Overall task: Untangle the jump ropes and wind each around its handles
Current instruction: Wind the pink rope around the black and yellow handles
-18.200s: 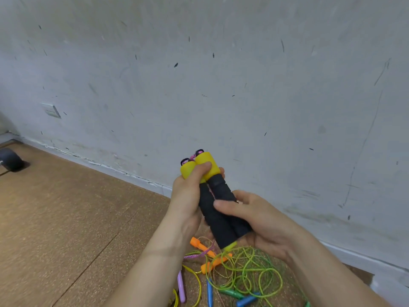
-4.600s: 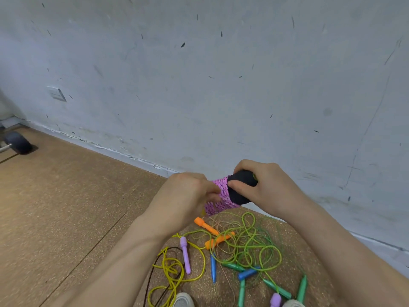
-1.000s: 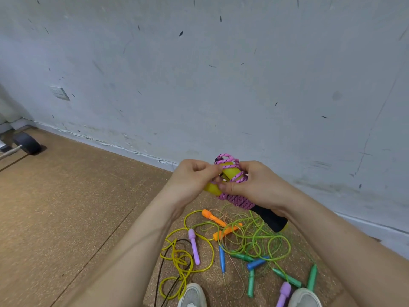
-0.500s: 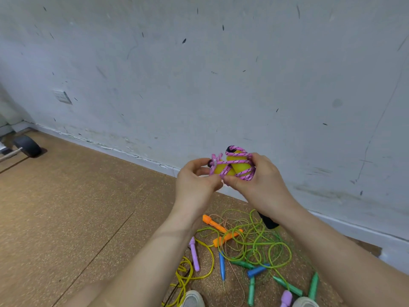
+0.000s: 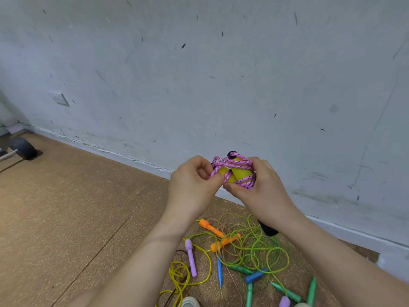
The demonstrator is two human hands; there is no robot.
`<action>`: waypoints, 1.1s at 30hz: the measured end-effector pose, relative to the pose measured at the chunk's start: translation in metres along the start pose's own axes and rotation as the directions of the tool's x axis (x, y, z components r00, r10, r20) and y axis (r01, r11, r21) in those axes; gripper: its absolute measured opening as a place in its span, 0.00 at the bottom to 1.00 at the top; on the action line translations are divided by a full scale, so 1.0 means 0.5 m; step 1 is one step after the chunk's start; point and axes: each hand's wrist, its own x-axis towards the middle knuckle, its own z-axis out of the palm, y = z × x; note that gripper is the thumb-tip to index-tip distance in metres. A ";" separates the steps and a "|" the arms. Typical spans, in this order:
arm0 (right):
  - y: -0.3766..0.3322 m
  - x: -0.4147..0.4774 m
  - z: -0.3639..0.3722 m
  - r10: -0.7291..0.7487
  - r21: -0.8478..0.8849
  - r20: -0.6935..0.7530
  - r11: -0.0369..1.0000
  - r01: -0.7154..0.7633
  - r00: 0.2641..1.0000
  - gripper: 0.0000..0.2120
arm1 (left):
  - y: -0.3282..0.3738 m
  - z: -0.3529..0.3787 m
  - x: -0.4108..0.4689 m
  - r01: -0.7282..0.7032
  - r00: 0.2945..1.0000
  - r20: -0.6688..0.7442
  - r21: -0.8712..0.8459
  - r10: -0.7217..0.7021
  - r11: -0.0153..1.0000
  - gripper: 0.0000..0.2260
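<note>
Fingers of the left hand (image 5: 192, 188) pinch a strand of pink rope (image 5: 242, 163); the right hand (image 5: 264, 193) grips the rope-wound yellow-tipped handles (image 5: 241, 173), held upright near the wall (image 5: 199, 85). Below, tangled ropes (image 5: 243, 249) crowd the cork floor (image 5: 66, 207), which runs leftward to a dark wheel (image 5: 23, 147). A second ago the bundle tilted lower.

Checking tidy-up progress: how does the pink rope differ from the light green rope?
The pink rope is wound around its yellow-topped handles; the light green rope sprawls in loose tangled loops. The pink rope is held up, left hand pinching it, right hand gripping the handles; the green one lies on the floor. Pink looks thick and braided, green thin and smooth. Both are jump ropes.
</note>
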 end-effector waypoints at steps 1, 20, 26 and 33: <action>0.001 0.001 0.002 0.033 0.050 0.014 0.998 -0.033 0.999 0.20 | 0.000 0.001 -0.002 -0.044 0.999 -0.029 0.060 0.046 0.997 0.08; -0.011 -0.031 0.046 -0.364 -0.219 0.018 0.907 0.359 0.931 0.32 | 0.022 -0.031 -0.016 -0.516 0.850 -0.089 0.057 0.519 0.855 0.10; -0.011 -0.035 0.035 -0.518 -0.462 0.095 0.733 0.498 0.850 0.37 | 0.012 -0.046 0.003 -0.187 0.971 -0.213 -0.401 0.107 0.897 0.09; -0.031 -0.052 0.032 -0.431 -0.278 0.148 0.845 0.456 0.890 0.54 | 0.023 -0.057 0.019 0.060 0.966 -0.077 -0.863 -0.248 0.502 0.07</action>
